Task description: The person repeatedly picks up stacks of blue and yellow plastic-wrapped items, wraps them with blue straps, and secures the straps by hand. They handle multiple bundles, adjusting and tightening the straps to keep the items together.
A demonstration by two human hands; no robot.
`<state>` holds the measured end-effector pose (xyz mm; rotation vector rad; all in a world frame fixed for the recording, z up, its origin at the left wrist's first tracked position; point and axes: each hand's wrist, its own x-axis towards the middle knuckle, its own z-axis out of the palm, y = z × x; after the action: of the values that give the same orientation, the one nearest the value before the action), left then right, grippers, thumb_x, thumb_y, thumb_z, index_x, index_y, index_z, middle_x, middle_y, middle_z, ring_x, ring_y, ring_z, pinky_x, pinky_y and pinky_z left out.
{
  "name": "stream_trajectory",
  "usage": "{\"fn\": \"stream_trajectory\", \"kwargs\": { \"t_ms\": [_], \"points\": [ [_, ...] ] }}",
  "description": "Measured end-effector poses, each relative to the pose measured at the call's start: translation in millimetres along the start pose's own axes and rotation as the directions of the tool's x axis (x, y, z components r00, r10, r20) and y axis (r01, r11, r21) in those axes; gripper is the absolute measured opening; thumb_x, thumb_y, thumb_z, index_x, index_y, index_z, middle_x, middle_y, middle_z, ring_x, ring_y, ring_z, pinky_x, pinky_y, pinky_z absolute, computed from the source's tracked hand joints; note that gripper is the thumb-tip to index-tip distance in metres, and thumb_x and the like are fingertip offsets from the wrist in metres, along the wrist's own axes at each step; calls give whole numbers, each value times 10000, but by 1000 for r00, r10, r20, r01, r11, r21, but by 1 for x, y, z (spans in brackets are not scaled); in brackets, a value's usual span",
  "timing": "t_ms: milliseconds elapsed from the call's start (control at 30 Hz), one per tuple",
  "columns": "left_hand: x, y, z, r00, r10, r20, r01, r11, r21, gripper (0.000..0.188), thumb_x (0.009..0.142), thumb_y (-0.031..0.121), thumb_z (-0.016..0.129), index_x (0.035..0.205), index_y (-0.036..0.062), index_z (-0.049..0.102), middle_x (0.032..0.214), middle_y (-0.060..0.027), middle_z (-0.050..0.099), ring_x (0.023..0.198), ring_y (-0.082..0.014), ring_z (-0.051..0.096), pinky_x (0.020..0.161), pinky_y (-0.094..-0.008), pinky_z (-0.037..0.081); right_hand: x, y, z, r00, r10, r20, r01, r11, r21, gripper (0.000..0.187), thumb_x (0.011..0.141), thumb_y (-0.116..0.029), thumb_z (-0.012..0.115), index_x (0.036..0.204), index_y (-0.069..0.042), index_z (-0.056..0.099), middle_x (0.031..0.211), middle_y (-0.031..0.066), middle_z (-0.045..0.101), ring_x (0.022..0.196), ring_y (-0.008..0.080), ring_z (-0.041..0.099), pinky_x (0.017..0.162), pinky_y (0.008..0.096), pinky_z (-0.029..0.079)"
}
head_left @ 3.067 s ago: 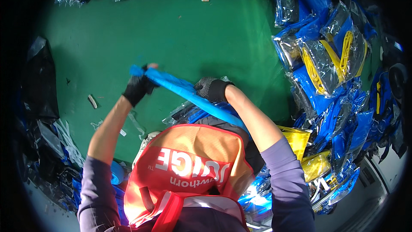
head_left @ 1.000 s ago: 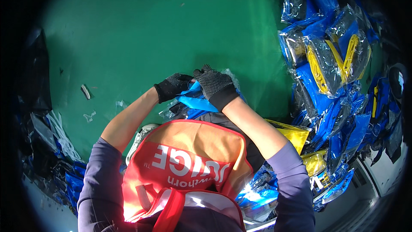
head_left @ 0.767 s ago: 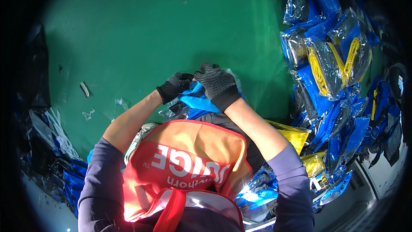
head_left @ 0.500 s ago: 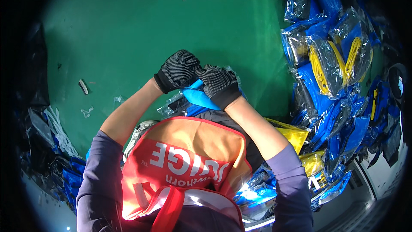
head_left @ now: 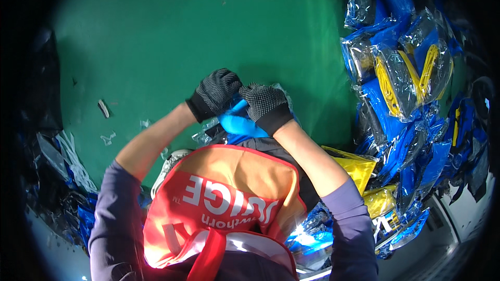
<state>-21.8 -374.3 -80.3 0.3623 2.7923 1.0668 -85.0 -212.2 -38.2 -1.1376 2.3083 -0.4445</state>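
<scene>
In front of my apron (head_left: 245,164), my left hand (head_left: 217,91) and my right hand (head_left: 264,103), both in black dotted gloves, are close together with curled fingers. A bright light-blue strip of material (head_left: 240,124) runs up between them, looped below the gloves, and both hands appear to grip its upper part. The fingertips and the gripped part are hidden by the gloves. Under the hands, over my lap, lie darker blue material and crinkled clear plastic (head_left: 202,136). More clear plastic (head_left: 284,93) shows beyond my right hand.
Many clear-bagged blue, black and yellow items (head_left: 388,88) are heaped along the right. A yellow package (head_left: 354,169) lies by my right forearm. White straps (head_left: 78,164) and dark bags are at the left. Small scraps (head_left: 104,108) lie on the green floor (head_left: 198,26).
Both hands have come slightly nearer to me and remain close together. The light-blue strip is still between them, its loop a little lower.
</scene>
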Motion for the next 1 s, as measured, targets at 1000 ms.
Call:
{"fn": "stream_trajectory", "kwargs": {
  "t_ms": [1000],
  "points": [
    [34,-14,39,838,-424,342,392,906,162,288,899,308,446,1013,87,592,945,-179,616,861,-334,594,706,-417,472,-20,-21,-5,966,54,253,-248,470,847,304,914,-265,426,804,-28,580,746,201,603,694,359,589,614,446,443]
  ]
}}
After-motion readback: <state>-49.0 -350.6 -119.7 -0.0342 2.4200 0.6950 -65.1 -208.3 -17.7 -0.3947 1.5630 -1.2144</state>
